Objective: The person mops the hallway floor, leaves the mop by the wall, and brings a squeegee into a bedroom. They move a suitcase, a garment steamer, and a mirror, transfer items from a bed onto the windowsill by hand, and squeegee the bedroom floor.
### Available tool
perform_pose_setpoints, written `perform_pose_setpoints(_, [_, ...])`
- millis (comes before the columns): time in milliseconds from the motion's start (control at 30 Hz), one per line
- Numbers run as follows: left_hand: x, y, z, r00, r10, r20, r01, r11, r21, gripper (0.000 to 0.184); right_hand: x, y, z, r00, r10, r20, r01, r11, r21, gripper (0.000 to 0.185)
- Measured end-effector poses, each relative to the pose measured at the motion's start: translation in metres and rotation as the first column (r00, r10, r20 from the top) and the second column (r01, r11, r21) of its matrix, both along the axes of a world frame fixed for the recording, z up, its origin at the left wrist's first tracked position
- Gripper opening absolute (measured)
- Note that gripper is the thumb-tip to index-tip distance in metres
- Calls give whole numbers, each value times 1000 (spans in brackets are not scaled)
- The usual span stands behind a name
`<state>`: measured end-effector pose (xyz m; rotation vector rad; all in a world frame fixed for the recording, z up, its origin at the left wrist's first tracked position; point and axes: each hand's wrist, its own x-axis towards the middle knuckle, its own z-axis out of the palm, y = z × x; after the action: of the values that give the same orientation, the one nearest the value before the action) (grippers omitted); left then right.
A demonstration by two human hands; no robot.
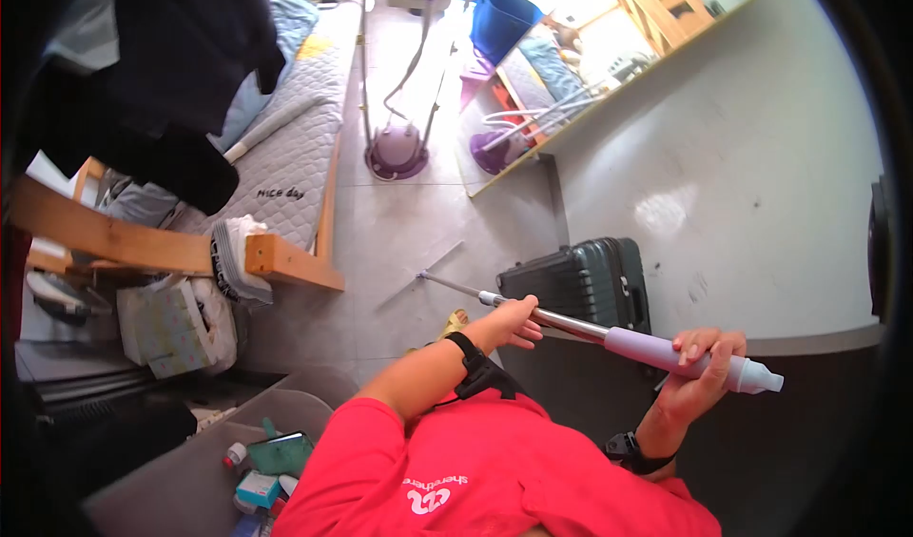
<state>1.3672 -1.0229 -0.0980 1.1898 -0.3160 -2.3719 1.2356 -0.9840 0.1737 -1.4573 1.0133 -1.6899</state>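
My right hand point(704, 371) is wrapped round the lilac grip of a long pole point(628, 342) near its pale blue end cap. Farther down, my left hand point(516, 321) is at the metal shaft, its thumb side against it and some fingers extended below; the palm side is partly hidden. The pole slants away to the floor, where a thin flat head point(422, 274) rests on the grey tiles. Both wrists wear black bands.
A dark suitcase point(580, 280) stands by the wall beyond the pole. On the left are a bed point(276, 171) with a wooden frame and hanging dark clothes point(171, 61). A purple-based steamer point(398, 152) stands ahead, a mirror point(590, 71) leans right, and a bin point(171, 461) is lower left.
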Motion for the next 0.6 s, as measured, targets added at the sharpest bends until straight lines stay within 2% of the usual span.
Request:
perform_pose_setpoints(100, [12,2,2,998,57,16,-57,998,-28,47,19,-7,-1,999,45,1,-45,997,-64,23])
perform_pose_setpoints(233, [31,14,1,978,188,-91,-191,981,-34,52,45,-14,-1,989,145,-15,-146,975,-167,19])
perform_pose_setpoints(333, [59,32,17,954,283,-94,-289,956,-56,45,69,-24,3,993,122,-8,-121,976,-180,19])
perform_pose_setpoints(400, [84,46,38,957,281,-75,-290,940,-177,47,82,-37,5,996,90,10,-87,979,-185,20])
perform_pose_setpoints(467, [109,69,79,967,223,-121,-254,867,-429,52,88,-48,8,995,85,49,-76,984,-161,20])
perform_pose_setpoints(533, [132,99,128,926,66,-371,-295,739,-605,55,98,-55,12,997,53,47,-44,985,-168,20])
perform_pose_setpoints(600, [144,134,161,861,-186,-473,-331,501,-800,57,101,-61,14,997,54,48,-45,987,-157,20])
